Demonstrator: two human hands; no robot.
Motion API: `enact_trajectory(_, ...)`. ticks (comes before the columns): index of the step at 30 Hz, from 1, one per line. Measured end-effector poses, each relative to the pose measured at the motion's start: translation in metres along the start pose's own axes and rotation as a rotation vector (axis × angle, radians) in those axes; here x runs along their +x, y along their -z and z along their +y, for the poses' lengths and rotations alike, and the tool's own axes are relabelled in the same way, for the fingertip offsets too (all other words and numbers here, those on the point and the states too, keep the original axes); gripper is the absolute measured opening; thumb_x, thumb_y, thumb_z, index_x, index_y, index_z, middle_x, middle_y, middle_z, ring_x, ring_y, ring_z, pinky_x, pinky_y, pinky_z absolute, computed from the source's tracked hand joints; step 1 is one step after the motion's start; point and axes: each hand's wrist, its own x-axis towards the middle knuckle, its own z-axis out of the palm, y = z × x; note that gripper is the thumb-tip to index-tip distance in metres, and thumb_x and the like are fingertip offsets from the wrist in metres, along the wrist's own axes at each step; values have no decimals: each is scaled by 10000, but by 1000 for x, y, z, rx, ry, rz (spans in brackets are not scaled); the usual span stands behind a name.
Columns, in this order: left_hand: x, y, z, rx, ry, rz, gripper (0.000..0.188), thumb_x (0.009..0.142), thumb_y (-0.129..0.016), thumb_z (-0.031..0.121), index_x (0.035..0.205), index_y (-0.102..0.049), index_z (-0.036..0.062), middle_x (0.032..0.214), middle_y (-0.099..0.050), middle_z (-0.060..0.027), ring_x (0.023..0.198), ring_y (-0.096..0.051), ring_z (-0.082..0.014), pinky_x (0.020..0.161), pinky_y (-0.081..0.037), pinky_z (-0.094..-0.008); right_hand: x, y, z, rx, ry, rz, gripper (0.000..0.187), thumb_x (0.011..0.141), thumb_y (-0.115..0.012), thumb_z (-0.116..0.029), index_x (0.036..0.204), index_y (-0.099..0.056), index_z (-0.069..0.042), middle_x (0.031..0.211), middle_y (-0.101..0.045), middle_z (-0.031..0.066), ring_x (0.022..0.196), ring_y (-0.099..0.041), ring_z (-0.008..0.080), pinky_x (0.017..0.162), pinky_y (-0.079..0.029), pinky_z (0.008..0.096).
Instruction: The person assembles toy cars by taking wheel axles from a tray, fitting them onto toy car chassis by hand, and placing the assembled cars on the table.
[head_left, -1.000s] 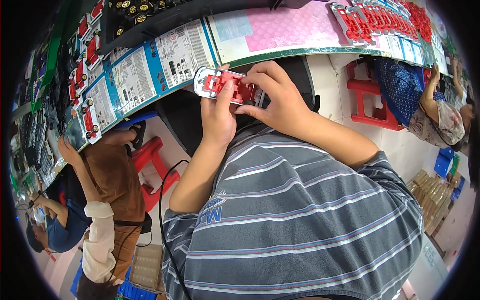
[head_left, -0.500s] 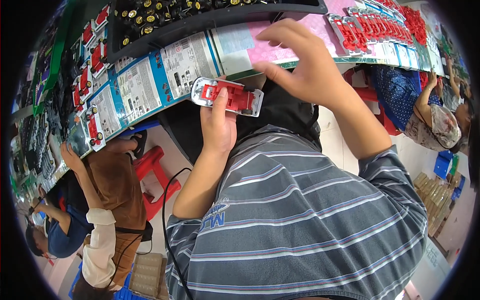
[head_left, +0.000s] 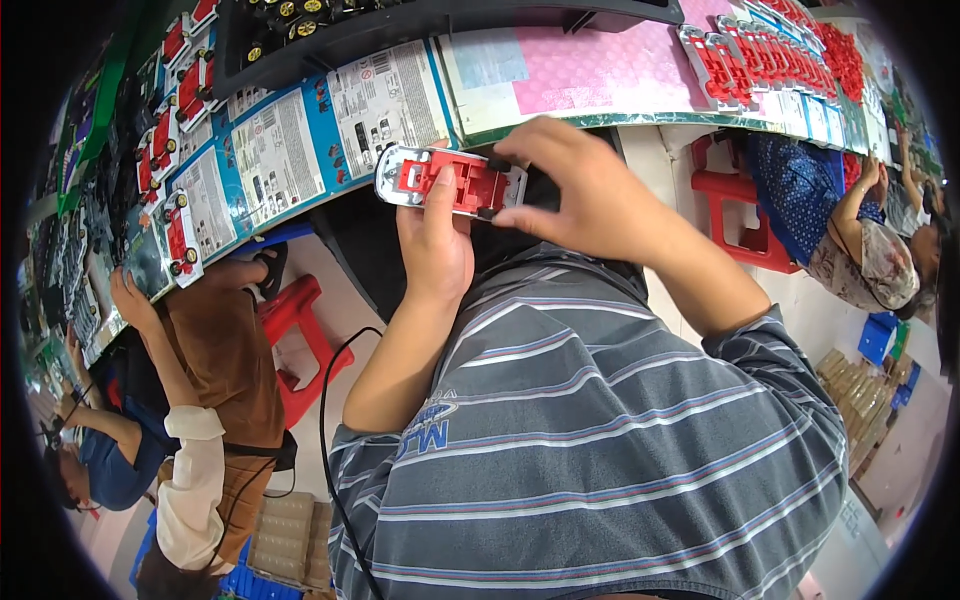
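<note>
Left hand [head_left: 435, 245] cradles the red toy car in its clear blister shell [head_left: 450, 182] from below, fingers closed round it, just off the bench edge [head_left: 560, 122]. Right hand [head_left: 590, 195] pinches a small dark part at the shell's right end. Best to keep the shell level and press squarely. Fingertips hide the part itself; the far bench rows blur.

blue-white printed cards [head_left: 270, 150] along bench, pink sheet [head_left: 610, 70]
</note>
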Motion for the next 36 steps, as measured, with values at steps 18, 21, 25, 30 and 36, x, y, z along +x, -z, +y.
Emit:
enact_trajectory(18,-7,3,-13,43,76,-86,468,972,-640,107,1382,-468,-38,1217,-603,-98,1081,-614,-158,965,-495,-319,152,85,78,-413,-191,103,244,808,-758,-191,975,-747,-14,858,-713,218,804,-687,382,743,-541,424)
enact_trajectory(21,-8,6,-12,57,66,-78,455,972,-637,103,1373,-476,-38,1211,-608,-91,1074,-616,-151,962,-493,-312,138,87,58,-467,-188,317,215,835,-732,-115,1011,-730,8,864,-722,212,790,-695,371,740,-541,413)
enact_trajectory(25,-7,8,-14,57,57,-121,437,974,-638,105,1362,-492,-33,1191,-622,-73,1075,-613,-132,957,-489,-302,111,96,69,-94,-180,571,171,863,-709,-2,1030,-684,25,849,-690,84,762,-622,146,705,-508,294)
enact_trajectory(30,-10,4,-16,91,76,-105,421,972,-641,101,1348,-502,-28,1175,-634,-71,1053,-624,-135,944,-498,-307,43,49,40,-83,31,457,160,856,-757,-19,989,-670,-39,1193,-651,86,826,-595,122,726,-495,254)
enact_trajectory(36,-7,11,-29,251,6,-232,281,988,-632,125,1228,-599,-18,1174,-654,-73,1082,-609,-123,941,-484,-290,9,-2,-13,192,-72,104,351,723,-847,-38,983,-613,-9,1157,-632,126,921,-647,184,815,-542,295)
